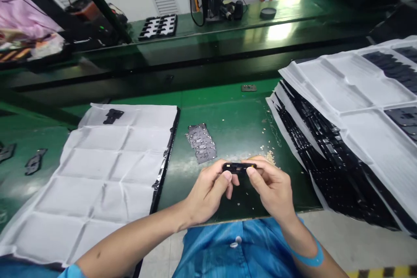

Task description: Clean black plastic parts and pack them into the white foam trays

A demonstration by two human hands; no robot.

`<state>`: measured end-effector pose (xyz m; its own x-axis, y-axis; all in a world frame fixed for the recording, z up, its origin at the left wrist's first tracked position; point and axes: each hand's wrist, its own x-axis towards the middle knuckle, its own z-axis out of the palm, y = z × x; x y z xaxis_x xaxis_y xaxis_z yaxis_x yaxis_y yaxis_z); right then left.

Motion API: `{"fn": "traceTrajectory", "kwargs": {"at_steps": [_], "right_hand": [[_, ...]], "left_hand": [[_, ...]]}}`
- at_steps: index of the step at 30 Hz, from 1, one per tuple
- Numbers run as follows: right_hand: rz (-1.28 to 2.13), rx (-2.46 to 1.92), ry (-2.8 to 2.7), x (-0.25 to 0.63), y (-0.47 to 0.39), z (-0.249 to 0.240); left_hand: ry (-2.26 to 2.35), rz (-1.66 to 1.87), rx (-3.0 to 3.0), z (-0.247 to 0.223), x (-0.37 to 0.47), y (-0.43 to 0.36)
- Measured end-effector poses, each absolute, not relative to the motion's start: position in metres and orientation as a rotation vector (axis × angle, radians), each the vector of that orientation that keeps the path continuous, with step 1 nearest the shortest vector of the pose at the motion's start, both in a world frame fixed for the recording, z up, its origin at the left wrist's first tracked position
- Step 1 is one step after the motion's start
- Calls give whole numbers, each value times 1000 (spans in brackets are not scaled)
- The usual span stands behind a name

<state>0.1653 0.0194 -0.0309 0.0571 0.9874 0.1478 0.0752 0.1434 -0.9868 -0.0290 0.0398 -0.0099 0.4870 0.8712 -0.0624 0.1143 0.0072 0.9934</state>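
Part [239, 167]: small flat black plastic piece, held edge-on above green bench [241, 130], just in front of near edge. Left hand [208, 191] pinches left end, thumb and fingertips closed on it; right hand [272, 186] pinches right end likewise. Judged light, stiff, thin, probably brittle at cut-outs; smooth faces may slip, so grip by edges near ends. Stack [201, 142] of like parts lies just beyond hands. White sheet [107, 169] at left, trays [352, 108] at right. Pale crumbs [269, 155] beside right hand.

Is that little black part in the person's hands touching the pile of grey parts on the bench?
Apart: the head view shows green bench between the black part and the pile.
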Motion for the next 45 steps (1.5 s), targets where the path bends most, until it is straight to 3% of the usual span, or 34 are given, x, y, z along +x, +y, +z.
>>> {"fn": "traceTrajectory", "kwargs": {"at_steps": [8,30,40,45], "right_hand": [[834,-1146,-1513,162,15,-18],[885,-1099,-1548,162,13,-21],[737,-1325,-1456,182,28,-31],[778,-1335,-1506,185,30,-30]], "left_hand": [[934,770,1364,-13,-32,37],[969,803,1449,-24,-33,42],[1044,484,1744,-22,-33,59],[989,582,1858,-14,-34,69]]}}
